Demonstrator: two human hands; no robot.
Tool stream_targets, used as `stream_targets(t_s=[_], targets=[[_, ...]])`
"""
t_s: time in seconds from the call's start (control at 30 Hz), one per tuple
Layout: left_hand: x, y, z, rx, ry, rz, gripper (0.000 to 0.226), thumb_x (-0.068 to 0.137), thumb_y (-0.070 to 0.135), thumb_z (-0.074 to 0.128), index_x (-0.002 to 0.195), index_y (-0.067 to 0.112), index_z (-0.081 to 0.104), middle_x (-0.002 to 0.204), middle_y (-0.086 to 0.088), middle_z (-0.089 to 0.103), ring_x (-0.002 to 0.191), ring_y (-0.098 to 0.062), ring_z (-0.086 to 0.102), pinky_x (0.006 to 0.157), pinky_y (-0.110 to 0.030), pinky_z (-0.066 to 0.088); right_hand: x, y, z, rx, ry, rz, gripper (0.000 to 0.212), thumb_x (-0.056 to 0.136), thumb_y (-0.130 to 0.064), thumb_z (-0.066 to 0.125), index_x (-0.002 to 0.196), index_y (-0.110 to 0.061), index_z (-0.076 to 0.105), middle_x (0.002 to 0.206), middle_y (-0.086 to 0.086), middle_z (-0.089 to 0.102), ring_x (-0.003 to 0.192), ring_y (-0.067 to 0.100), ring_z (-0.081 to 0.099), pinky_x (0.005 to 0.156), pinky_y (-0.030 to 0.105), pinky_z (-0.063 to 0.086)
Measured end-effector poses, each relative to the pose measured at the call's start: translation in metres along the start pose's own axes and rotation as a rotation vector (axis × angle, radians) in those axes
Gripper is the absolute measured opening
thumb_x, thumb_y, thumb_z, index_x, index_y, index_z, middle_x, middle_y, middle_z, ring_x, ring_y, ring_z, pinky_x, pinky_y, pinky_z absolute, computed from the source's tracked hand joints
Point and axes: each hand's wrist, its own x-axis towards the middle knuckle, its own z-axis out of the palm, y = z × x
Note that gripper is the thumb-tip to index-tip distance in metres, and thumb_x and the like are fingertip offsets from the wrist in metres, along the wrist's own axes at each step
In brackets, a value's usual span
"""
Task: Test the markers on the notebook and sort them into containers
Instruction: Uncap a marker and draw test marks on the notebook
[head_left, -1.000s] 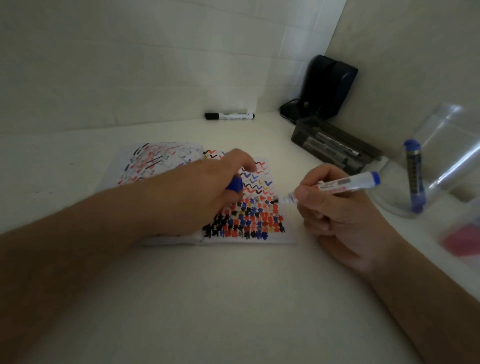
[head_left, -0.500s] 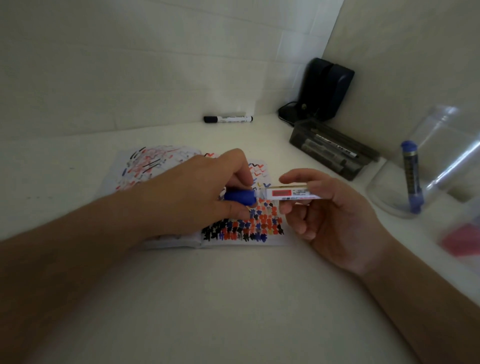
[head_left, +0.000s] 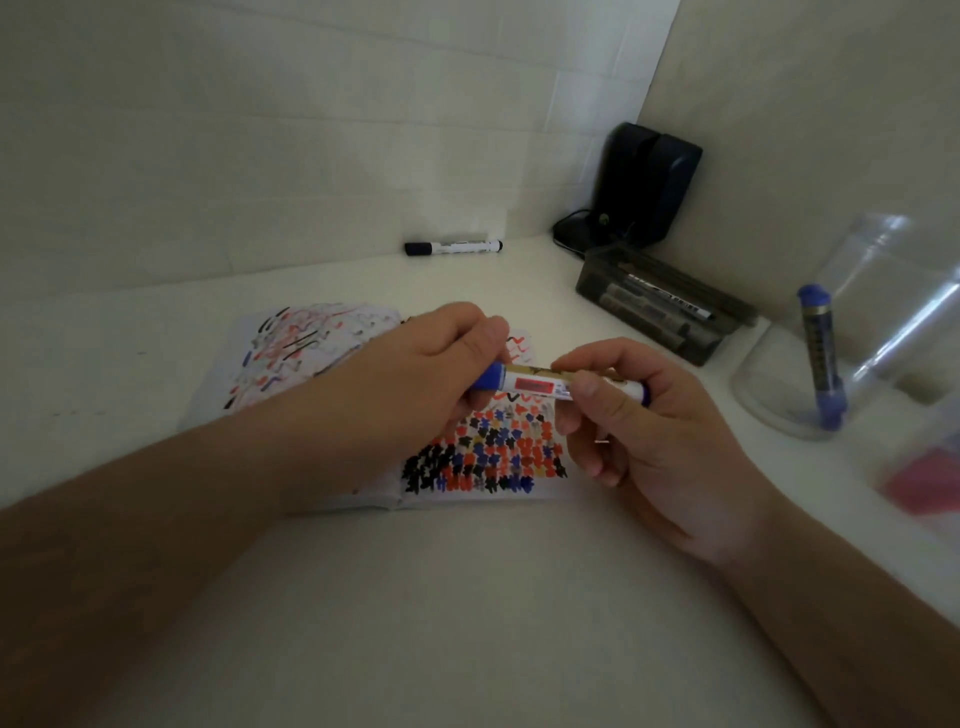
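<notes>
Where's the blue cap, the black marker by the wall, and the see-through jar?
blue cap (head_left: 488, 378), head view, on its side just past the left fingers.
black marker (head_left: 453, 247), head view, middle of its white barrel.
see-through jar (head_left: 769, 384), head view, lower left wall.

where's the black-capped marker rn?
In the head view the black-capped marker lies flat on the table at the far back, against the wall, left of the black device in the corner and beyond the notebook.
</notes>
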Motion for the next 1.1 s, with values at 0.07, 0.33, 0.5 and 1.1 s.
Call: stream_targets(t_s=[0.07,0.33,0.5,1.1], targets=[[0.0,0.0,0.002,-0.035,0.0,-0.023,0.034,0.106,0.043,0.04,0.096,0.015,0.057,0.065,0.003,0.056,0.05,-0.006,0.043,0.049,-0.02,0.039,0.0,0.001,0.001,-0.019,-0.02,-0.009,0.014,0.095,-0.023,0.063,0.104,-0.015,0.068,0.076,0.012,0.065,0.055,0.024,0.05,0.046,0.026,0.037],[-0.002,0.009,0.005,-0.085,0.032,-0.019,0.031,0.107,0.04,0.043,0.088,0.016,0.049,0.057,0.007,0.053,0.051,-0.01,0.044,0.054,-0.026,0.044,0.0,0.009,0.001,0.002,-0.066,-0.052,0.016,0.09,-0.031,0.067,0.103,-0.022,0.066,0.079,0.009,0.068,0.056,0.022,0.051,0.048,0.027,0.038],[0.005,0.009,0.009,-0.04,0.069,-0.018,0.032,0.108,0.041,0.042,0.086,0.018,0.045,0.053,0.009,0.049,0.044,-0.005,0.039,0.046,-0.021,0.038,0.004,0.013,0.001,0.003,-0.051,-0.045,0.016,0.095,-0.027,0.063,0.106,-0.016,0.062,0.083,0.011,0.07,0.054,0.02,0.05,0.049,0.027,0.038],[0.042,0.084,0.079,-0.208,-0.209,-0.032,0.015,0.105,0.024,0.057,0.108,0.018,0.07,0.079,-0.002,0.062,0.061,-0.01,0.047,0.058,-0.026,0.041,-0.043,-0.094,-0.074,0.095,0.609,-0.115,0.016,0.101,-0.006,0.055,0.093,-0.02,0.059,0.062,0.005,0.059,0.052,0.018,0.051,0.048,0.028,0.039]])
